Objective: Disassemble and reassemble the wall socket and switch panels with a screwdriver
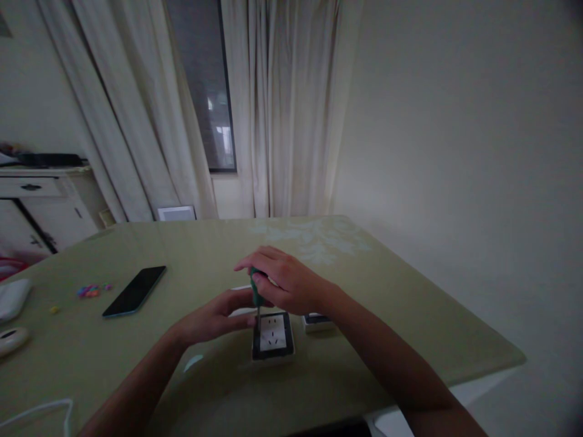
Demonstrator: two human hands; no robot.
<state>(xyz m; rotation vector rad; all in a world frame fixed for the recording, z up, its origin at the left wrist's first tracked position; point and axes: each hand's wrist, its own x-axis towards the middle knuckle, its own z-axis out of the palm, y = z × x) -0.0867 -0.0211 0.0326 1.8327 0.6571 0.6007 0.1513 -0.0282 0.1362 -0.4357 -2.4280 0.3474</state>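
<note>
My right hand [286, 280] is wrapped around the green handle of a screwdriver [255, 290], held upright. The thin shaft points down at the left side of a wall socket [273, 334], which has a white face with slots and a dark frame. My left hand [223, 315] reaches in from the left, thumb and fingers closed around the lower screwdriver, by the socket's far left corner. Its fingertips are partly hidden behind the handle. A second wall socket [319, 323] lies to the right, partly covered by my right forearm.
A dark phone [135, 291] lies on the green tabletop [200, 249] at left. Beside it are several small colourful pieces [91, 291]. White objects [13, 298] and a white cable [45, 405] occupy the left edge. Curtains and a wall stand beyond the table.
</note>
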